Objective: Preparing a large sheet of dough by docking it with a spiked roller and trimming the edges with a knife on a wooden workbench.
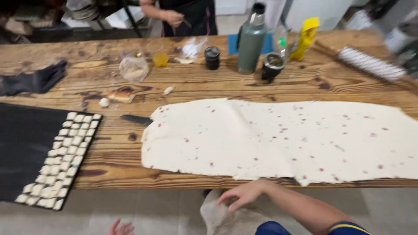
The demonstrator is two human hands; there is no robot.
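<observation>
A long sheet of pale dough with small red specks lies flat on the wooden table. My right hand is just below the table's front edge, fingers spread, resting on a beige cloth and holding nothing. Only the fingertips of my left hand show at the bottom edge, apart and empty. At the left a black tray holds several rows of small dough squares. A dark knife lies at the dough's left end, its tip hidden under the sheet.
Along the far side stand a green flask, a dark cup, a yellow bottle, a small black jar and a ridged roller. A black glove lies far left. Another person's hand is behind the table.
</observation>
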